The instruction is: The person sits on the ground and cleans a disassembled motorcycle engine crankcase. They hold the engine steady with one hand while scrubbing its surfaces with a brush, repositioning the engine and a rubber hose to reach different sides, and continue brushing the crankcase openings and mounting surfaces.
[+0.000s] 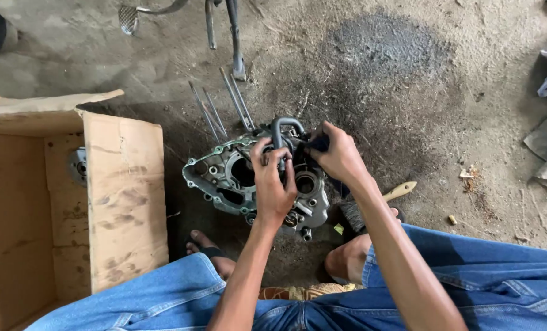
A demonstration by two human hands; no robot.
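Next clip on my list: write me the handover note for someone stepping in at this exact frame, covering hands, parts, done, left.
Left hand: closed round the shaft of a dark bent metal tool, over the grey cast-metal engine crankcase half.
Right hand: gripping the tool's other end at the case's upper right.
Case lies open side up on the dirty concrete floor, long studs pointing away. Wooden-handled brush beside the right knee; open cardboard box at left.
Done: case is open and largely stripped.
Left: the part under the tool; it is hidden by the hands.
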